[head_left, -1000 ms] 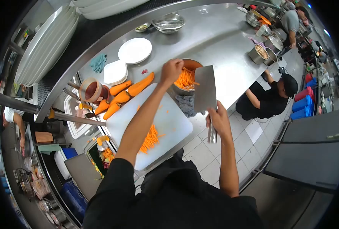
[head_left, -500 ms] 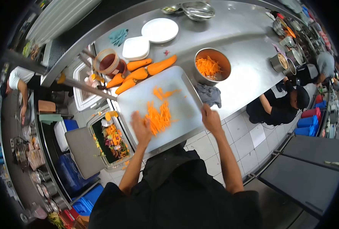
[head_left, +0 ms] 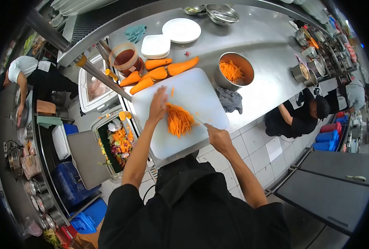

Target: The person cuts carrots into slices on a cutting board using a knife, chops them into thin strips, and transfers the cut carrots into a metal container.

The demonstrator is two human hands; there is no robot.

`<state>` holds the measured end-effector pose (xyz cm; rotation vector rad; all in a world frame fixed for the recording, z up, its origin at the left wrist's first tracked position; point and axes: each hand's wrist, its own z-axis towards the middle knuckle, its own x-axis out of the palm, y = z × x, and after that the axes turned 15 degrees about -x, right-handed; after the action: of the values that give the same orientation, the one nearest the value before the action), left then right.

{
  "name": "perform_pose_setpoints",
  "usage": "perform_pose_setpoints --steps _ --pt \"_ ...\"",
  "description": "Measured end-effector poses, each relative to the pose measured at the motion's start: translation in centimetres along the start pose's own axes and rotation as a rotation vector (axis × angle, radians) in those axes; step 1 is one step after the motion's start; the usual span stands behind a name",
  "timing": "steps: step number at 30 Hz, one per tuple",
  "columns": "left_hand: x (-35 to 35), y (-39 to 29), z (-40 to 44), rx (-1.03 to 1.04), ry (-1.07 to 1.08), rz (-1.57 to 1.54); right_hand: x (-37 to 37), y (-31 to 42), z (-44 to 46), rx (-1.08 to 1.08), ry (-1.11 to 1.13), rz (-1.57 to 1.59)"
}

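Note:
A heap of thin carrot strips [head_left: 178, 120] lies in the middle of the white cutting board [head_left: 205, 91]. My left hand [head_left: 158, 104] is at the heap's upper left, its fingers stretched out and nothing held in them. To the right of the heap, my right hand [head_left: 219, 138] is closed round a handle. From that fist the thin blade of a knife [head_left: 200, 121] points toward the strips, seen only faintly. A few stray carrot bits lie around the heap. Beyond the board's far edge rest several peeled carrots [head_left: 182, 65].
A metal pot [head_left: 247, 79] holding carrot strips stands right of the board, beside a grey cloth [head_left: 230, 99]. White plates [head_left: 181, 30] and a reddish tub [head_left: 124, 58] are behind. A scrap bin [head_left: 99, 139] sits at left. A co-worker [head_left: 290, 116] is at right.
My left hand has moved up along the heap, away from me. My right hand has come inward from the board's right edge. The loose strips are gathered into a tighter heap.

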<state>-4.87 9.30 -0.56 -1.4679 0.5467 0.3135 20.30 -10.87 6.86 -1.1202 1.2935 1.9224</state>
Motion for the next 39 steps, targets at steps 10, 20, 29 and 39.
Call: perform_pose_setpoints --steps 10,20,29,39 --pt "0.5 -1.1 -4.8 0.125 0.53 -0.061 0.3 -0.9 -10.2 0.807 -0.315 0.605" --pt "5.9 -4.0 -10.3 0.0 -0.143 0.208 7.1 4.4 -3.2 0.721 -0.18 0.743" --pt "7.1 -5.7 -11.1 -0.073 -0.185 -0.071 8.1 6.5 -0.9 0.435 -0.209 0.635" --pt "10.7 -20.2 -3.7 0.204 -0.088 -0.041 -4.8 3.6 1.3 0.65 -0.49 0.926"
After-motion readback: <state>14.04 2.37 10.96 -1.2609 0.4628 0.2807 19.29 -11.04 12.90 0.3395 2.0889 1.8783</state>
